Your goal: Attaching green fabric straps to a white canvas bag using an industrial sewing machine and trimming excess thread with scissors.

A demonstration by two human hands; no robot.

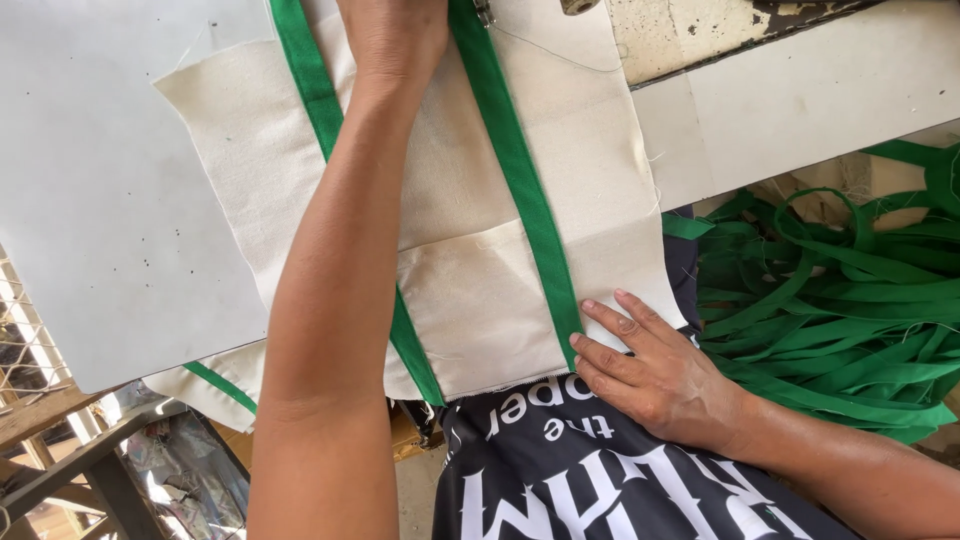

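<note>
The cream canvas panel [480, 200] is pressed flat near the presser foot [484, 12] by the left hand [392, 35], though its fingers cannot be seen. The right hand [655, 375], open and flat, holds the green strap [520, 170] at the panel's near edge; for a straight seam, both should be kept taut and guided evenly.

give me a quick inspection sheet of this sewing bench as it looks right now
surface: white table top, speckled, paint worn at the far edge.
job's things: cream fabric panel lying flat, two green straps running along it.
clutter: pile of loose green strap beside the table on the right.
grippers: left hand pressing flat on the panel between the straps; right hand with fingers on the panel's near corner by the strap end.
cables: nothing seen; only a loose thread.
surroundings: wire mesh and wooden frame at lower left.
</note>
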